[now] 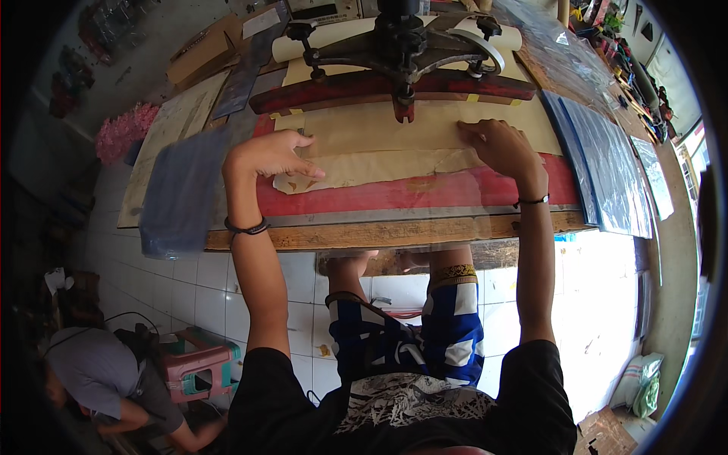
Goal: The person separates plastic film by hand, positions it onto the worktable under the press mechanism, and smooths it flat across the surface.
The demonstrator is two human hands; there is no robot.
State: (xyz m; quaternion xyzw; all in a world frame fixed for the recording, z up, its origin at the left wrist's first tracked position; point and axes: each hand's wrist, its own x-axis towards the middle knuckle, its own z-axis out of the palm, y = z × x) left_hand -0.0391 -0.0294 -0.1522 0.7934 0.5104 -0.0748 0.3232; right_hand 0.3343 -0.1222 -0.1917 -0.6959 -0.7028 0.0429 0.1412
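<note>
A tan sheet (pixel 356 168) lies over a red strip (pixel 364 201) on the wooden-edged workbench (pixel 379 233). My left hand (pixel 274 154) is at the sheet's left end, thumb and fingers apart, with nothing visible between them. My right hand (pixel 502 148) rests on the right part of the sheet, its index finger stretched toward the middle. A see-through film (pixel 444 220) seems to lie between my hands and hang over the front edge. Just beyond them hangs a black metal press head (pixel 406 57) with a long dark-red bar (pixel 341 97).
Clear plastic sheets are stacked left (pixel 182 189) and right (pixel 599 167) on the bench. A cardboard box (pixel 203 51) and pink material (pixel 127 133) are at far left. Below left, another person (pixel 95 371) bends beside a pink-green stool (pixel 201 368). Tools (pixel 629 91) line the right side.
</note>
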